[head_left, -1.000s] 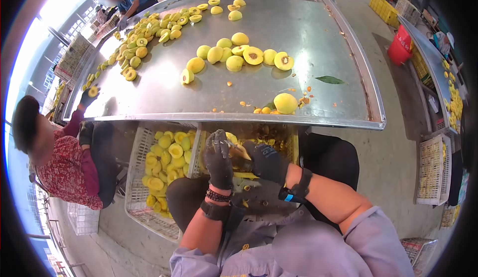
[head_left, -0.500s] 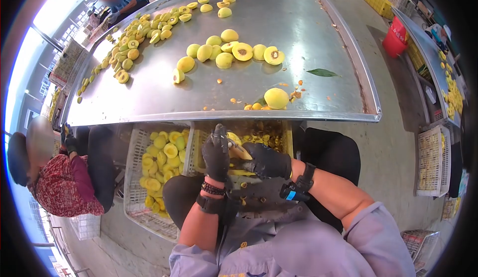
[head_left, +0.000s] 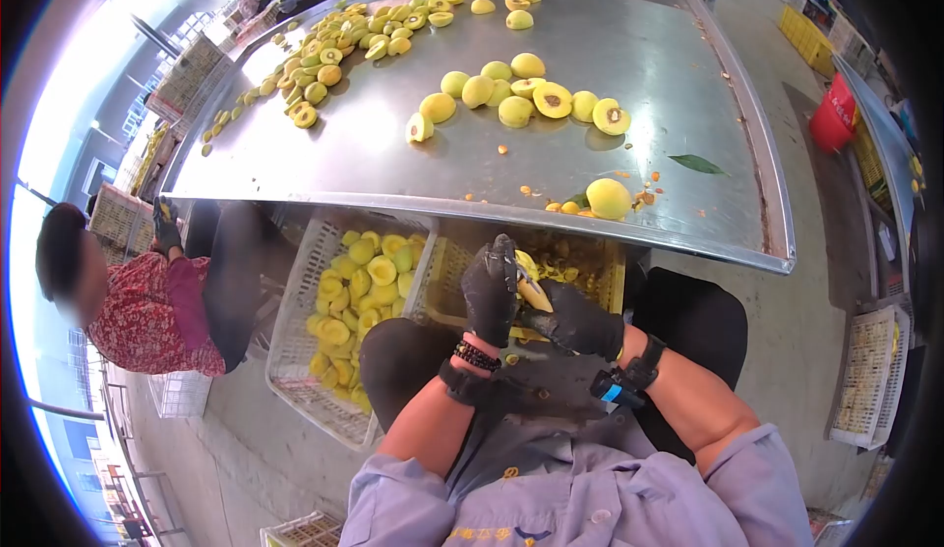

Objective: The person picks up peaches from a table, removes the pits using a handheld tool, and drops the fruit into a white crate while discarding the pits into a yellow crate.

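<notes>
- Left hand (head_left: pixel 490 293): gloved, clenched round fruit half (head_left: pixel 532 291); grip unchanged from half-second earlier.
- Right hand (head_left: pixel 580 319): gloved, closed against fruit half; whether it holds tool cannot be told.
- Fruit half stays between hands, above yellow crate (head_left: pixel 602 270), below table (head_left: pixel 472 208) edge.
- Judgement: same piece still in work, not yet dropped.

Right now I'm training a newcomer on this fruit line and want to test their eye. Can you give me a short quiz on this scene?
1. True or false: the white crate of fruit halves stands on the metal table.
2. What lies by the table's near edge? A a bottle; B a whole yellow fruit; C a plate.
3. What covers the left hand and right hand, which meet at a fruit piece?
Key: 1 false, it sits below the table. 2 B. 3 black gloves.
</notes>
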Demonstrator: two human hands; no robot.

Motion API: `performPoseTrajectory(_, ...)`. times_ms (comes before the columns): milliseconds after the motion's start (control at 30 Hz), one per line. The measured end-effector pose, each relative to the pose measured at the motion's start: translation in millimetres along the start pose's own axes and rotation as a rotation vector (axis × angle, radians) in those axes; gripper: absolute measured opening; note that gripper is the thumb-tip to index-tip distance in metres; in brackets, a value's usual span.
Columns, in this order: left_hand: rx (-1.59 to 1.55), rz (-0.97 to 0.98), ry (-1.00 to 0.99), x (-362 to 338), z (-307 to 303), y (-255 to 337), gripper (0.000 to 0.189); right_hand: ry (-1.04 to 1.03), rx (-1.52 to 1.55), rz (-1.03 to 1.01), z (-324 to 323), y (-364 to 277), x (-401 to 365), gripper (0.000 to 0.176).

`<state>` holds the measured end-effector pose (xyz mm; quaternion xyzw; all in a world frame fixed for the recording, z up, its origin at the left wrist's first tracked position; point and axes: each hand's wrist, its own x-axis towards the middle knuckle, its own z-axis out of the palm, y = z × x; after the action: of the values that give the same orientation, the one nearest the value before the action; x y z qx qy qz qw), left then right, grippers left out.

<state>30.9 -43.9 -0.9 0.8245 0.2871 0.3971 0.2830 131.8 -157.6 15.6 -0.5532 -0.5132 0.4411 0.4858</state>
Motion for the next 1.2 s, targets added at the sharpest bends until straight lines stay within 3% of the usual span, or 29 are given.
performPoseTrajectory(100,-0.168,-0.175,-0.024,5.3,-6.8,17.9,0.017,-0.015,0.087,0.107,-0.6,-2.9,-1.1,0.028)
performPoseTrajectory(167,-0.11,-0.179,-0.016,6.9,-6.5,17.4,0.017,-0.008,0.174,0.115,0.1,-2.2,-2.7,0.027)
performPoseTrajectory(267,0.277,0.07,-0.107,8.6,-9.4,12.7,0.021,-0.016,0.279,0.065,3.6,17.1,0.5,0.028)
performPoseTrajectory(300,0.456,0.199,-0.154,7.7,-11.9,8.8,0.031,-0.019,0.171,0.02,2.4,11.6,0.5,0.031)
performPoseTrajectory(333,0.398,0.18,-0.096,5.8,-7.5,-2.0,0.021,-0.023,0.059,-0.026,0.0,1.7,3.5,0.033)
performPoseTrajectory(367,0.414,0.228,-0.068,3.0,-3.9,-11.1,0.024,-0.029,-0.052,-0.07,-1.4,-4.0,5.0,0.036)
performPoseTrajectory(433,0.454,0.321,-0.018,-3.0,-3.0,-21.4,0.033,0.001,-0.204,0.05,3.1,4.7,8.2,0.038)
performPoseTrajectory(500,0.303,0.139,-0.127,-7.0,-4.0,-27.7,0.041,0.017,-0.273,0.121,3.2,-1.2,3.9,0.038)
performPoseTrajectory(633,0.167,0.036,-0.081,-6.4,-0.2,-25.8,0.034,0.029,-0.08,-0.11,3.0,4.4,1.4,0.032)
performPoseTrajectory(700,0.307,0.154,-0.041,-2.4,-0.2,-16.5,0.03,-0.022,0.022,-0.052,-0.7,3.1,-1.9,0.031)
performPoseTrajectory(733,-0.043,-0.211,-0.101,0.2,0.8,-7.3,0.027,-0.047,0.073,-0.025,-2.3,-1.6,-3.4,0.03)
performPoseTrajectory(833,-0.062,-0.13,-0.074,7.7,0.1,8.0,0.024,-0.034,0.459,0.15,-2.8,-12.6,-9.3,0.02)
performPoseTrajectory(933,0.17,0.237,0.03,9.4,5.9,-3.2,0.023,-0.061,0.542,0.108,0.3,9.9,-4.1,0.012)
performPoseTrajectory(1000,0.048,0.028,-0.059,3.8,5.6,-4.5,0.023,-0.072,0.522,0.19,1.3,16.8,-6.0,0.012)
performPoseTrajectory(1067,0.046,-0.046,-0.131,5.7,2.3,-1.3,0.023,-0.091,0.504,0.22,-1.2,15.4,-5.0,0.016)
performPoseTrajectory(1133,0.166,-0.001,-0.183,8.7,-3.7,3.1,0.024,-0.125,0.491,0.209,-2.5,12.9,-6.5,0.026)
performPoseTrajectory(1200,0.082,0.073,-0.249,11.5,-9.5,-8.8,0.025,-0.106,0.555,0.199,-2.2,5.3,-7.6,0.024)
